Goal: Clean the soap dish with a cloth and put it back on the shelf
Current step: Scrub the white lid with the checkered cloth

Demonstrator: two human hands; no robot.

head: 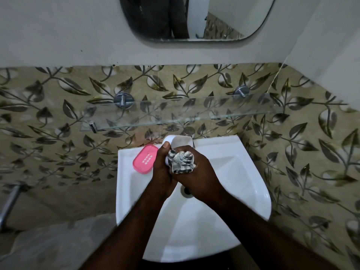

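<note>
I stand at the white sink (251, 191), under the glass shelf (175, 115). I think this is the wiping step. My left hand (162, 168) grips the white soap dish base (179, 142) over the sink, fingers curled round it. My right hand (196, 172) squeezes the striped cloth (182, 161) against it. I see no soap inside. The pink drain tray (145, 158) lies on the sink's back left corner. Next, I think, it needs a wipe too. Then both go on the shelf.
</note>
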